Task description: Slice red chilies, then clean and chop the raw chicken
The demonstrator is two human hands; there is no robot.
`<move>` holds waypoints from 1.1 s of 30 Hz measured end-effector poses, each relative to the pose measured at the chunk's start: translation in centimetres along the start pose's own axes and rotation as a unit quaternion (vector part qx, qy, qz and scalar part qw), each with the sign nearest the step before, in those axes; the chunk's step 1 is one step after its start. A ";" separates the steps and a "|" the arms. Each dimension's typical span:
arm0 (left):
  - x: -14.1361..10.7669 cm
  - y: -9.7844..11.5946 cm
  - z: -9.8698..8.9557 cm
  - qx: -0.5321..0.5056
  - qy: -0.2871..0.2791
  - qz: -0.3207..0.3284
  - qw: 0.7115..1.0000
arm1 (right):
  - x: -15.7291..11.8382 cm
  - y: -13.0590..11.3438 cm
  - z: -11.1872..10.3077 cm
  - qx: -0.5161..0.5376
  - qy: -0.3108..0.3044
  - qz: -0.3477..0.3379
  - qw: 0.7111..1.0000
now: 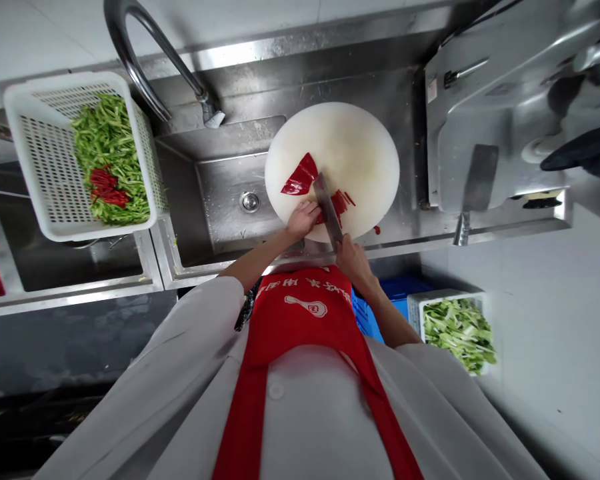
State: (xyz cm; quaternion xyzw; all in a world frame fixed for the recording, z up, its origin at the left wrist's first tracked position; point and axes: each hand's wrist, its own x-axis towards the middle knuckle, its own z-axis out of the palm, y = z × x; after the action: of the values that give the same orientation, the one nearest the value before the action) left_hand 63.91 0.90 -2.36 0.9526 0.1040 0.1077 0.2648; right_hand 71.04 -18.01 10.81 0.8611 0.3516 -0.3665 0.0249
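A round white cutting board bears a large piece of red pepper and thin red strips. My right hand is wrapped round the handle of a knife, whose blade lies between the large piece and the strips. Just left of the blade, my left hand presses with bent fingers on red pepper at the board's near side. Its fingertips are close to the blade, and they partly hide the pepper under them.
On the left, a white basket holds green strips and some red ones. A faucet arches over the sink. A cleaver lies at the right. Lower right stands a basket of leafy greens.
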 end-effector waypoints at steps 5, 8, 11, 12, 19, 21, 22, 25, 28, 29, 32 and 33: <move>0.1 0.2 -0.1 0.012 -0.012 -0.006 1.000 | 0.2 0.0 0.2 0.018 0.002 0.008 1.000; 0.1 0.2 -0.1 0.012 -0.013 -0.010 1.000 | 0.7 -0.2 -0.1 0.029 0.009 0.013 0.999; 0.2 0.2 0.1 0.000 -0.016 -0.012 1.000 | 0.4 0.0 -0.2 0.033 0.011 0.006 0.999; 0.1 0.2 0.1 -0.003 -0.017 -0.015 1.000 | 0.3 0.1 -0.1 0.035 0.010 0.004 0.999; -0.3 -0.5 -1.5 -0.032 -0.026 0.017 0.999 | 1.3 -0.3 0.1 0.065 0.012 0.012 0.998; -0.3 -0.5 -1.9 -0.025 -0.038 0.029 0.999 | 1.0 -0.2 0.0 0.058 0.012 0.004 0.998; -0.2 -0.4 -2.0 -0.019 -0.043 0.031 0.998 | 0.6 -0.3 0.1 0.051 0.014 0.001 0.999; -0.1 -0.3 -1.9 -0.011 -0.050 0.027 0.998 | -0.3 -0.8 0.5 0.035 0.014 0.001 0.999; -0.3 -0.6 -2.0 -0.021 -0.048 0.020 0.998 | 0.1 -1.2 0.9 0.045 0.006 0.006 0.999; -0.5 -0.7 -2.1 -0.029 -0.047 0.021 0.998 | 0.5 -1.0 0.9 0.051 0.007 0.007 0.999; -0.9 -0.7 -2.3 -0.060 -0.039 0.025 0.997 | 1.7 0.5 0.3 0.058 0.013 0.004 0.998; -0.9 -0.5 -2.0 -0.065 -0.035 0.022 0.997 | 2.0 1.1 0.0 0.056 0.013 0.008 0.998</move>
State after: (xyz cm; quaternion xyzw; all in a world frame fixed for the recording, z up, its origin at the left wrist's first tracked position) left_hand 62.42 2.05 -1.06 0.9386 0.0664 0.0868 0.3272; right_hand 72.66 -17.71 9.29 0.8686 0.3242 -0.3739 -0.0249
